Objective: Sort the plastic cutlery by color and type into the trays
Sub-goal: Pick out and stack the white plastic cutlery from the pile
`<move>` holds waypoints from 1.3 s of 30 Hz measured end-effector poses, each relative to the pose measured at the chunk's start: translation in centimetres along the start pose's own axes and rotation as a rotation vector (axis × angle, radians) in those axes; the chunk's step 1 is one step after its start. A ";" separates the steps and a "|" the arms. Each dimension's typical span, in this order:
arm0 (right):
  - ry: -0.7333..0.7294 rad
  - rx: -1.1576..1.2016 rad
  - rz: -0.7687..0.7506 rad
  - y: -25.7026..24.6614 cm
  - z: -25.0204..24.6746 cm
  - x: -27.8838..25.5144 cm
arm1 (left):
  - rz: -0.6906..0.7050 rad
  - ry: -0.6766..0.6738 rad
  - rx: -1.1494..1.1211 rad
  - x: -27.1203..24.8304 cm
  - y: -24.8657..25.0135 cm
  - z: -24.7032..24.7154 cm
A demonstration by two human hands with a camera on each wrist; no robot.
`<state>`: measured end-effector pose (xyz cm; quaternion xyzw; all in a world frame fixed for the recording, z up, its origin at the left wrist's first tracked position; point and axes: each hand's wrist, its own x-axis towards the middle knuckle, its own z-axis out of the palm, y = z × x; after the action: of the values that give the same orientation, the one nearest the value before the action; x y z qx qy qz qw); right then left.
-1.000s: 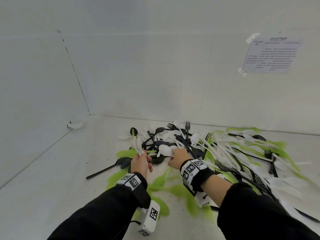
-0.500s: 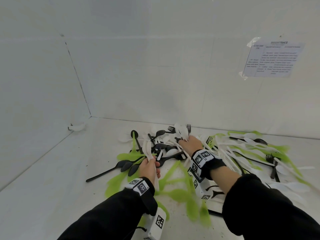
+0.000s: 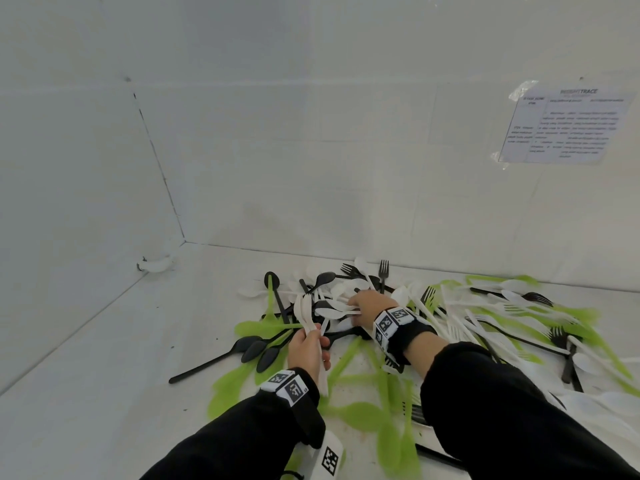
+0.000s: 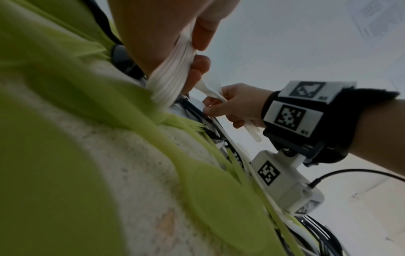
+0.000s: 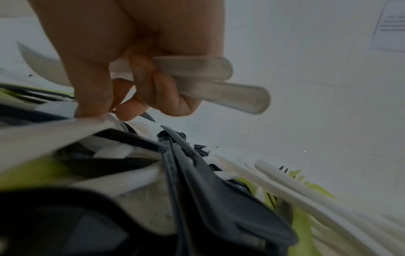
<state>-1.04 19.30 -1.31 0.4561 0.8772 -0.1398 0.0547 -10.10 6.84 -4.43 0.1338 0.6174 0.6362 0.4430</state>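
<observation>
Head view: the left hand (image 3: pixel 308 351) clenches a bunch of white spoons (image 3: pixel 306 311); at its 2 o'clock the right hand (image 3: pixel 369 306) reaches into the cutlery pile (image 3: pixel 450 327) on the tabletop (image 3: pixel 104 358).

Left wrist view: fingers (image 4: pixel 200 66) wrap the white handles (image 4: pixel 171 74).

Right wrist view: the right hand (image 5: pixel 122 57) grasps two white handles (image 5: pixel 219 83) above the pile.

black long sleeves (image 3: pixel 502 403) both arms. black wrist straps (image 3: pixel 412 332) w/ white square-code tags, white camera box (image 4: pixel 285 187) hanging under wrist, thin black cable plugged in.
</observation>
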 end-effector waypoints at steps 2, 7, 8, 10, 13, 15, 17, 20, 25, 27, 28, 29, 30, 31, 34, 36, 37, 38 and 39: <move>0.008 0.043 0.010 0.3 -0.1 0.2 | 0.005 -0.001 -0.001 0.1 -0.1 0.0; 0.108 0.228 -0.001 0.6 -1.3 0.0 | -0.012 0.001 0.001 0.4 -0.4 0.0; 0.114 0.276 -0.002 0.5 -1.6 0.0 | -0.016 0.001 -0.004 0.3 -0.4 0.0; 0.123 0.351 -0.007 0.3 -2.0 -0.1 | -0.024 -0.008 -0.016 0.2 -0.3 0.1; 0.244 0.467 -0.031 -0.1 -2.2 -0.3 | -0.032 -0.033 -0.024 0.0 -0.2 0.2; 0.352 0.639 0.000 -0.6 -2.5 -0.5 | -0.030 -0.044 -0.021 0.0 -0.1 0.2; 0.370 0.822 0.079 -1.2 -2.6 -0.3 | -0.025 -0.047 -0.015 -0.1 -0.1 0.2; 0.287 0.815 0.186 -1.9 -2.1 0.3 | -0.018 -0.055 -0.003 -0.2 -0.2 0.1; 0.283 0.802 0.285 -3.6 -0.7 1.7 | -0.010 -0.036 -0.001 -0.1 -0.3 -0.3; 0.253 0.846 0.318 -4.2 0.3 2.2 | -0.008 -0.022 0.019 0.0 -0.3 -0.6; 0.234 0.817 0.323 -4.5 0.7 2.2 | -0.008 -0.017 0.022 0.1 -0.3 -0.7; 0.200 0.742 0.324 -4.7 0.9 2.2 | -0.012 -0.014 0.018 0.3 -0.2 -0.7; 0.161 0.651 0.314 -4.7 1.3 2.4 | -0.017 -0.013 0.007 0.4 -0.2 -0.8; 0.110 0.573 0.307 -4.9 1.4 2.3 | -0.022 -0.013 -0.003 0.5 -0.1 -0.9; 0.036 0.409 0.317 -5.3 2.0 2.5 | -0.030 -0.014 -0.016 0.7 0.0 -1.0; 0.058 0.313 0.303 -5.5 2.2 2.5 | -0.034 -0.014 -0.021 1.0 0.1 -1.0; 0.067 0.310 0.304 -5.5 2.3 2.5 | -0.035 -0.016 -0.024 1.0 0.1 -0.9; 0.085 0.321 0.311 -5.4 2.1 2.4 | -0.036 -0.018 -0.026 1.1 0.1 -0.9; 0.089 0.374 0.333 -5.3 2.0 2.3 | -0.037 -0.023 -0.027 1.2 0.1 -0.8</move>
<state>-6.76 17.65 -2.68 0.6022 0.7503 -0.2686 -0.0472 -11.38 7.20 -4.97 0.1234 0.6059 0.6346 0.4636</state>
